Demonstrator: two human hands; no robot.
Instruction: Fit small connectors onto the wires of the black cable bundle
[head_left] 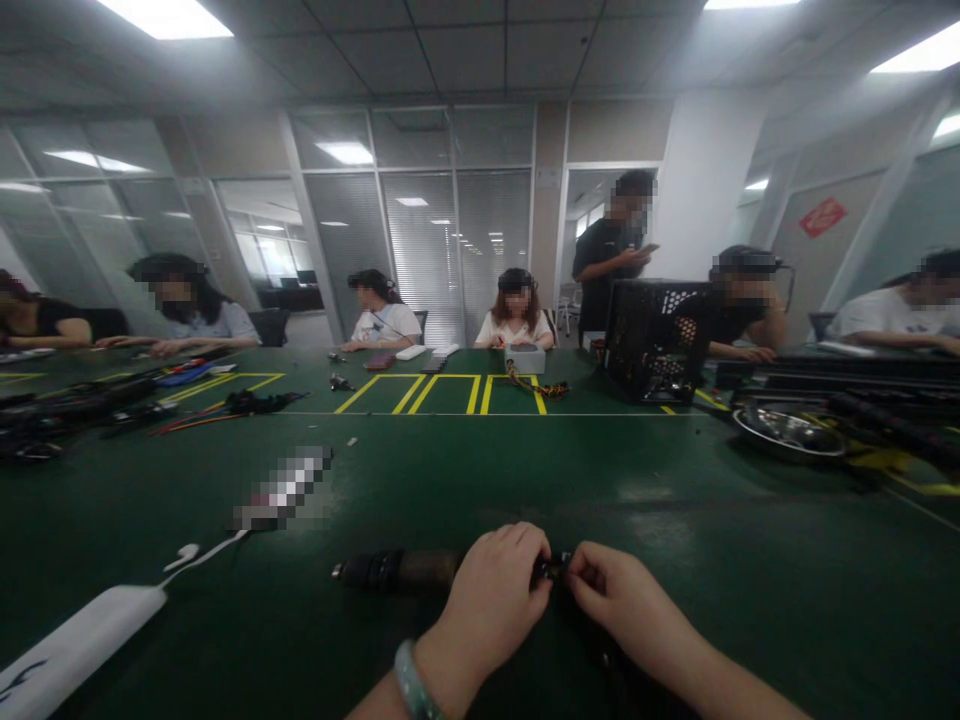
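A green counter spreads beneath everything. On it, at one o'clock from the hands, stands a black computer case; a shiny metal bowl sits at two o'clock. The dark cylindrical tool lies right before the person, one end pointing to nine o'clock. The left hand has its grip curled over the tool's three-o'clock end; the right hand's grip is narrow, thumb and fingertips pinching a small dark part there, its details hidden.
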